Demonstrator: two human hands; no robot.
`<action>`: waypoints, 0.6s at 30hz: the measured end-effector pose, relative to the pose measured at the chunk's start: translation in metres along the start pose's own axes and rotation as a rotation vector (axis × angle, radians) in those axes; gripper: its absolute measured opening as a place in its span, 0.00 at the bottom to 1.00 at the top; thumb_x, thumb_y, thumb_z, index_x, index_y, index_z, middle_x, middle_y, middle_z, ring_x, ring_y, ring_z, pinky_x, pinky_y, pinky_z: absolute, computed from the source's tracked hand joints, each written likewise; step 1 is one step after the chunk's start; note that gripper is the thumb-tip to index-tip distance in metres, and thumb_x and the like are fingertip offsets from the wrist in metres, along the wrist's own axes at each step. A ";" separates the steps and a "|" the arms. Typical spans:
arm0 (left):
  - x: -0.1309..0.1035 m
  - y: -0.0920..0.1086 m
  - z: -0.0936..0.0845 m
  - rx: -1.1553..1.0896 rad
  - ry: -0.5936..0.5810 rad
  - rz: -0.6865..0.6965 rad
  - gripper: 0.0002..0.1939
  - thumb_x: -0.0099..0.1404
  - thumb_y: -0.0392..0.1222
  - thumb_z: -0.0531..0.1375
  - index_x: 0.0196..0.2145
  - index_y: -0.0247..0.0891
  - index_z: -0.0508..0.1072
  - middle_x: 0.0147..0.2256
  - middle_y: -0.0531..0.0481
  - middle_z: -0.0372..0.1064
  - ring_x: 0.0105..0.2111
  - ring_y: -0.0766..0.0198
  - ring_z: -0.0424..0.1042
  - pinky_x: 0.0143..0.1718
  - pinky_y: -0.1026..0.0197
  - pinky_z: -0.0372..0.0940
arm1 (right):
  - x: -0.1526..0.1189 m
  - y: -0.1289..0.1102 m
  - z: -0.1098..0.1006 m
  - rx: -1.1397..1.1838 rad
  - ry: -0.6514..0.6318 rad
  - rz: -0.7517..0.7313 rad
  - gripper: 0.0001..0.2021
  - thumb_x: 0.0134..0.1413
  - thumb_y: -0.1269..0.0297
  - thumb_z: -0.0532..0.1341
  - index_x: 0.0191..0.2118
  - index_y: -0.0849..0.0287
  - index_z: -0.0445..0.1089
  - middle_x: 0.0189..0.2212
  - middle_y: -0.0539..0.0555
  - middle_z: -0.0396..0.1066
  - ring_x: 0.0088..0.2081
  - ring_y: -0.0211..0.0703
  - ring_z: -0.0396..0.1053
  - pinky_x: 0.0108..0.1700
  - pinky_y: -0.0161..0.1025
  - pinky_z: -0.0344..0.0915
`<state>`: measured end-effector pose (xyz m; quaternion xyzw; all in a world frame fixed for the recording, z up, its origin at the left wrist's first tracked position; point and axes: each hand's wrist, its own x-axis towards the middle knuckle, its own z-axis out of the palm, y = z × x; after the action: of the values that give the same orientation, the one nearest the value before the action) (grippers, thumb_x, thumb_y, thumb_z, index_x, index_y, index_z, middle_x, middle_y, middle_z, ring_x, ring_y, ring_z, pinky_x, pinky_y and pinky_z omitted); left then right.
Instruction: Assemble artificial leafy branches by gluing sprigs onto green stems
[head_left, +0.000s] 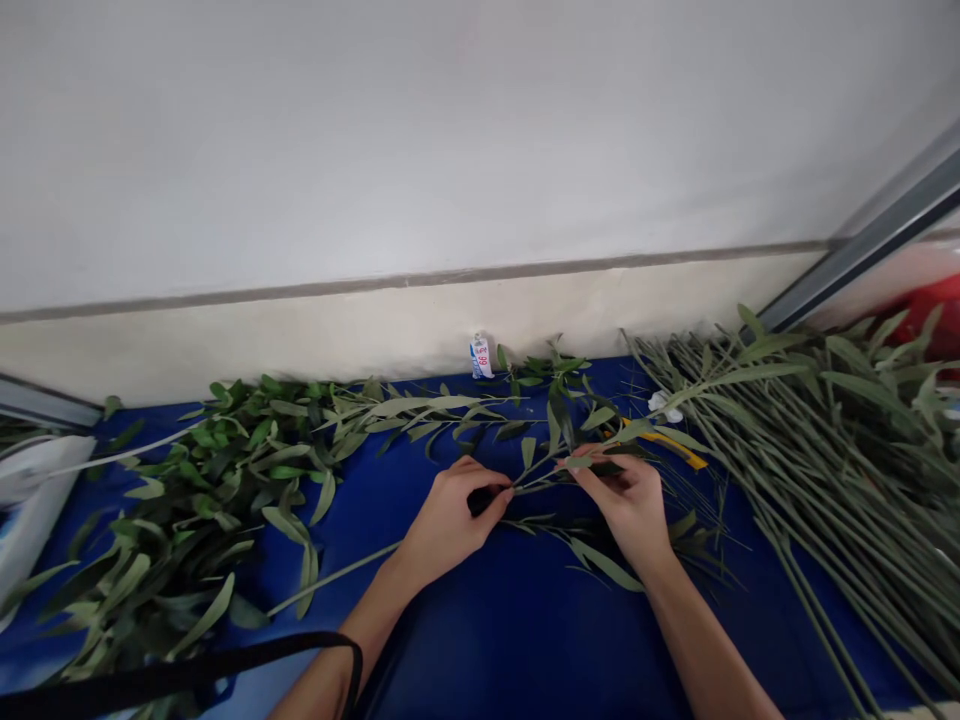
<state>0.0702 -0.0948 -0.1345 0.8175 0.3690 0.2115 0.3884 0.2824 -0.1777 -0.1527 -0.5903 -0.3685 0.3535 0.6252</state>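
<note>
Near the middle of the blue tabletop [480, 640], my left hand [457, 510] pinches the stem of a leafy branch [544, 465] between thumb and fingertips. A long bare stem [330, 580] runs out below that hand toward the lower left. To its right, my right hand [622, 495] is closed on the same branch, among its narrow grey-green leaves. Its fingertips are partly hidden by leaves. Under and behind the hands lie more leafy sprigs [435, 405] and a few loose leaves [607, 565].
A large heap of leafy cuttings [217, 480] covers the left side. Many long bare stems [810, 490] are bundled at the right. A small crumpled tube [481, 357] stands against the wall [375, 340]. A yellow strip [675, 447] lies beyond my right hand. A black strap [187, 670] crosses the lower left.
</note>
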 end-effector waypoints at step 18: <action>0.008 0.011 -0.002 -0.174 0.031 -0.099 0.10 0.70 0.44 0.61 0.38 0.42 0.83 0.39 0.46 0.80 0.41 0.55 0.75 0.44 0.54 0.68 | -0.001 -0.002 0.002 -0.143 -0.072 -0.022 0.07 0.54 0.57 0.71 0.32 0.55 0.80 0.34 0.55 0.81 0.40 0.54 0.79 0.45 0.47 0.76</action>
<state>0.0792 -0.0922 -0.1244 0.7581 0.3951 0.2359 0.4621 0.2800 -0.1775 -0.1510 -0.6162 -0.4215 0.3404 0.5716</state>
